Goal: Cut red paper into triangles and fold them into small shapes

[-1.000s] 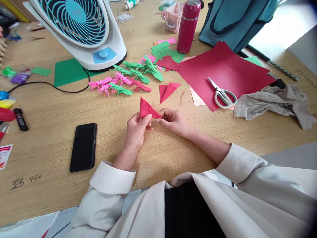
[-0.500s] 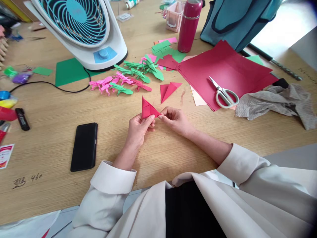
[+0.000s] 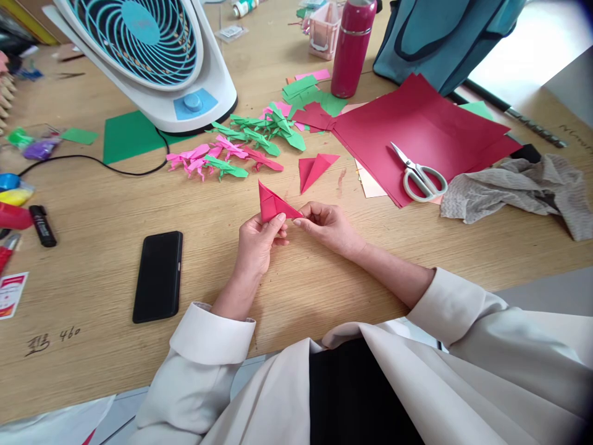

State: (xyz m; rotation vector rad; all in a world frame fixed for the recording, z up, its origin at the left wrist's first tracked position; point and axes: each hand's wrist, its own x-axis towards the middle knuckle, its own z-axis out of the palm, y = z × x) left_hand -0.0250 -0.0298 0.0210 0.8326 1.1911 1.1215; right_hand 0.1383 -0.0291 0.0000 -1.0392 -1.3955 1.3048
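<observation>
A folded piece of red paper (image 3: 273,204), roughly triangular with crease lines, is held above the table between my two hands. My left hand (image 3: 260,238) pinches its lower edge, thumb on top and fingers beneath. At its right-hand corner my right hand (image 3: 330,228) is closed, thumb and forefinger on the paper's tip. Just beyond lies a second folded red paper piece (image 3: 317,171). Farther back are several finished-looking folded paper figures in green (image 3: 266,141), pink (image 3: 199,159) and red (image 3: 262,159).
White scissors (image 3: 419,176) rest on large red sheets (image 3: 445,136) at right, beside a grey cloth (image 3: 509,185). A fan (image 3: 194,80), a red bottle (image 3: 354,49) and a blue bag (image 3: 440,43) stand behind. A black phone (image 3: 158,276) lies left of my hands.
The folded red paper has shifted slightly left and turned a little, its right corner now showing longer towards my right hand. Both hands keep nearly the same place.
</observation>
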